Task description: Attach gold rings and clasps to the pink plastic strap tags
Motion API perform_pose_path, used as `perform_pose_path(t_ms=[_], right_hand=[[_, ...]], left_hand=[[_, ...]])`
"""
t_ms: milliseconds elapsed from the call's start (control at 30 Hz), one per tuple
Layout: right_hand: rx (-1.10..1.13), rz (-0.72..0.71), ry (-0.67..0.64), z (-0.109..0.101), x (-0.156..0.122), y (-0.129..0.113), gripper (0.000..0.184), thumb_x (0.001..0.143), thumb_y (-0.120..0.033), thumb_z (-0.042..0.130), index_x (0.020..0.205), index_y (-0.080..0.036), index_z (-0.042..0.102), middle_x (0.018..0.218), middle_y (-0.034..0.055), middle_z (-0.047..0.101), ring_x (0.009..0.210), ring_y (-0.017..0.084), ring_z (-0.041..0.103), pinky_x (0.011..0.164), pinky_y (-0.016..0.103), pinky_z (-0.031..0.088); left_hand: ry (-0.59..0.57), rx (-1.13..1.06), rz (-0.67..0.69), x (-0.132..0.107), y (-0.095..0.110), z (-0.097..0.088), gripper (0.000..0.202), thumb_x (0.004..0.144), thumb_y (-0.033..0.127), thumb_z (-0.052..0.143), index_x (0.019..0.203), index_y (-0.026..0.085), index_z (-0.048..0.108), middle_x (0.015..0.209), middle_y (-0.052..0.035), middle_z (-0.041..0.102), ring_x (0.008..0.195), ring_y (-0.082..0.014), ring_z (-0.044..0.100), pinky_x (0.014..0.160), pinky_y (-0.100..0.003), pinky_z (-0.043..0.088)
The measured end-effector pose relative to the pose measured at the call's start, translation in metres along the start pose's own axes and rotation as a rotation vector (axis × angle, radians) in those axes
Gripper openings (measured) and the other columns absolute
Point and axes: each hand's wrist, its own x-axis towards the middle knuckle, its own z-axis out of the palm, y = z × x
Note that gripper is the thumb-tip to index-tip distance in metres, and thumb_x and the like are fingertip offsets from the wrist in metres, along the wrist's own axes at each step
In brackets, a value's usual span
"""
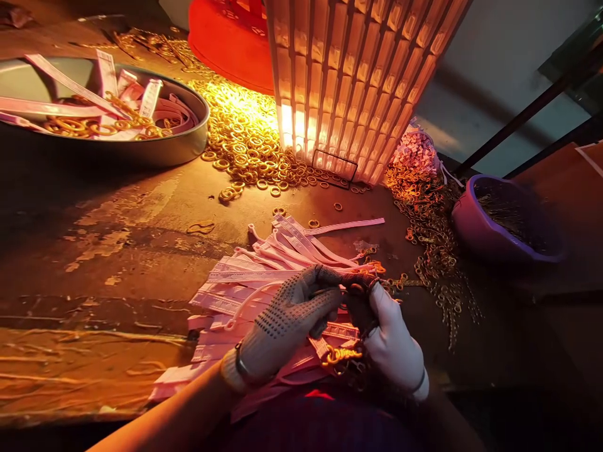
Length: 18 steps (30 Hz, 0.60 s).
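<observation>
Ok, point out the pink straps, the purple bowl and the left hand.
Pink straps (226, 304): head view, one strap's flat side.
Purple bowl (473, 223): head view, outer wall.
Left hand (284, 312): head view, dotted glove.

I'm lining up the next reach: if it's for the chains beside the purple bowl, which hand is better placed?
Probably the right hand: it is on the same side as the chains and purple bowl, and nearer both. The left hand would likely have to cross over it.

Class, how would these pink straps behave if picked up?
The pink straps are probably floppy, since some curl in the bowl. They look thin, so likely light, though gold metal pieces by some ends might add weight.
</observation>
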Motion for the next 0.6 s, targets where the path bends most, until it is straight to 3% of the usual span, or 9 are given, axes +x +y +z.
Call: perform_pose_path(t_ms=[100, 200, 300, 467, 533, 600], right_hand=[[0.109, -0.004, 0.016, -0.006, 0.004, 0.004, 0.031, 0.092, -0.025, 0.063, 0.122, -0.028, 0.068, 0.113, 0.0047, 0.069, 0.103, 0.023, 0.063, 0.097, 0.037, 0.050], [0.018, -0.062, 0.020, -0.014, 0.008, 0.011, 0.029, 0.092, -0.021, 0.062, 0.119, -0.026, 0.070, 0.111, 0.0052, 0.071, 0.103, 0.023, 0.064, 0.097, 0.038, 0.050], [-0.180, -0.221, -0.030, -0.016, 0.012, 0.017, 0.046, 0.088, -0.012, 0.059, 0.130, -0.028, 0.065, 0.122, 0.0062, 0.069, 0.113, 0.026, 0.062, 0.105, 0.043, 0.046], [-0.203, -0.466, -0.249, -0.015, 0.015, 0.019, 0.076, 0.073, -0.007, 0.063, 0.144, -0.032, 0.052, 0.135, 0.0064, 0.062, 0.120, 0.030, 0.060, 0.107, 0.046, 0.047], [-0.314, -0.498, -0.284, -0.018, 0.014, 0.024, 0.070, 0.076, -0.008, 0.058, 0.142, -0.033, 0.054, 0.131, 0.0083, 0.064, 0.117, 0.029, 0.062, 0.100, 0.045, 0.052], [-0.396, -0.536, -0.252, -0.021, 0.015, 0.038, 0.053, 0.079, -0.019, 0.059, 0.130, -0.032, 0.065, 0.113, 0.0106, 0.072, 0.097, 0.030, 0.069, 0.081, 0.042, 0.060]], left_hand=[[0.011, -0.100, -0.042, -0.002, 0.003, 0.000, 0.031, 0.083, 0.031, 0.067, 0.108, 0.016, 0.057, 0.063, 0.0047, 0.054, 0.050, -0.0074, 0.042, 0.045, -0.017, 0.032], [0.011, -0.154, -0.063, -0.002, 0.006, -0.002, 0.042, 0.080, 0.029, 0.070, 0.117, 0.016, 0.055, 0.064, 0.0042, 0.057, 0.052, -0.0080, 0.044, 0.046, -0.017, 0.033], [-0.011, -0.165, -0.113, 0.001, 0.006, -0.004, 0.049, 0.078, 0.029, 0.072, 0.122, 0.016, 0.053, 0.064, 0.0044, 0.059, 0.049, -0.0070, 0.044, 0.043, -0.016, 0.032], [-0.119, -0.119, -0.200, 0.003, 0.002, -0.004, 0.046, 0.078, 0.022, 0.068, 0.121, 0.017, 0.056, 0.059, 0.0064, 0.058, 0.041, -0.0052, 0.043, 0.038, -0.015, 0.029], [-0.216, -0.163, -0.239, 0.001, -0.001, -0.004, 0.047, 0.075, 0.019, 0.070, 0.121, 0.018, 0.057, 0.060, 0.0059, 0.059, 0.041, -0.0056, 0.046, 0.038, -0.014, 0.032], [-0.303, -0.190, -0.265, 0.002, -0.005, -0.007, 0.052, 0.071, 0.020, 0.075, 0.120, 0.019, 0.060, 0.072, 0.0018, 0.066, 0.043, -0.0057, 0.050, 0.037, -0.015, 0.034]])
